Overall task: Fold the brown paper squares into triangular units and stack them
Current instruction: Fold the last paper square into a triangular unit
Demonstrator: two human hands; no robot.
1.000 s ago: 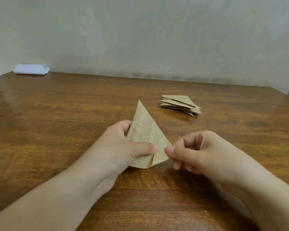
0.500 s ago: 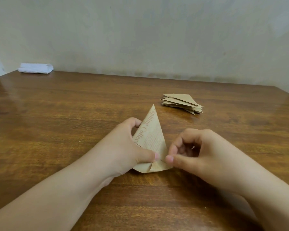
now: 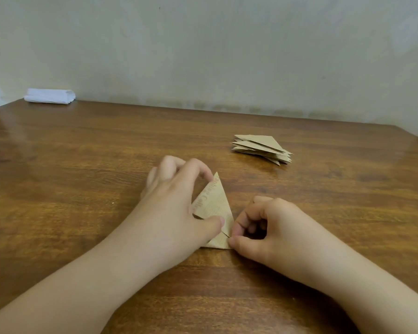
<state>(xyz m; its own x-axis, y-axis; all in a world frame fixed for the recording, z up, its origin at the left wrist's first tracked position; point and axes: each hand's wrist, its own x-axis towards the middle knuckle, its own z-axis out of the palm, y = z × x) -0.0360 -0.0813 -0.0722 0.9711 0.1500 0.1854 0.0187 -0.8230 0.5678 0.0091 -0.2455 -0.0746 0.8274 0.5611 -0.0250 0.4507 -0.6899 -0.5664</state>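
folded paper triangle (image 3: pixel 214 203), apex pointing away

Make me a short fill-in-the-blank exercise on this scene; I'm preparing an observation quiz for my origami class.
1. The folded brown paper between the two hands has the shape of a ______.
2. The stack of finished units lies on the wooden ______.
3. The right hand pinches the paper's near ______ corner.
4. The folded white item lies at the table's far ______ corner.

Missing words: triangle; table; right; left
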